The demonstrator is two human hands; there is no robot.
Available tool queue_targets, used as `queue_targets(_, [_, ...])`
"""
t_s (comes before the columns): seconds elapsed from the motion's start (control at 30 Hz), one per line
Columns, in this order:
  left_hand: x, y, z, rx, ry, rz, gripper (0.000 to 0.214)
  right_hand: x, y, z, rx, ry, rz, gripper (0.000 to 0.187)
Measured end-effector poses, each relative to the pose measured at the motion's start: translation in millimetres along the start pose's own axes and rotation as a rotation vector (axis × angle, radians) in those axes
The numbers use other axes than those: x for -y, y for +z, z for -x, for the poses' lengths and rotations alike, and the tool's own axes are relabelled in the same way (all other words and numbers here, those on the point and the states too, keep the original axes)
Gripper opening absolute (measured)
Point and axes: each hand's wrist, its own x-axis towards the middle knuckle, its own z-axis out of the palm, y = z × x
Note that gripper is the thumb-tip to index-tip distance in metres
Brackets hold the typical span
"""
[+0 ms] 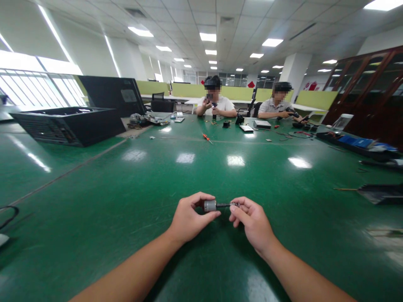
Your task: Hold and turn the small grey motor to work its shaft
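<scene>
A small grey metal cylinder that looks like a motor [210,205] sits between the thumb and fingers of my left hand [192,216]. From its right side runs a thin dark rod or lead [223,205], level with the tabletop. My right hand [252,220] pinches the far end of that strip, where a small dark part [234,204] shows between thumb and forefinger. Fingers cover some of this end, so its exact shape is unclear. Both hands are close together above the green table [176,180].
An orange screwdriver [206,137] lies farther out. An open black computer case [75,123] stands at the left. Two people sit across the table, handling dark tools among small parts. At the right are a black tray with blue contents [355,141] and a dark dustpan-like piece [382,193].
</scene>
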Motion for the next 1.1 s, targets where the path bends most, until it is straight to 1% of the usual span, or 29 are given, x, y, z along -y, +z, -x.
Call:
queue_targets(0.4, [-2.1,0.3,-1.3,0.009,-0.011,0.074,0.03,3.9,1.6,0.4,-0.022,0.002,-0.007,0.035])
queue_targets(0.73, [-1.5,0.0,-1.2,-0.001,0.0,0.064,0.03,4.5,1.9,0.4,-0.031,0.011,-0.033,0.033])
queue_targets(1.1, [-2.4,0.0,-2.0,0.0,-0.023,0.092,0.031,4.5,1.6,1.1,-0.028,0.011,-0.039,0.032])
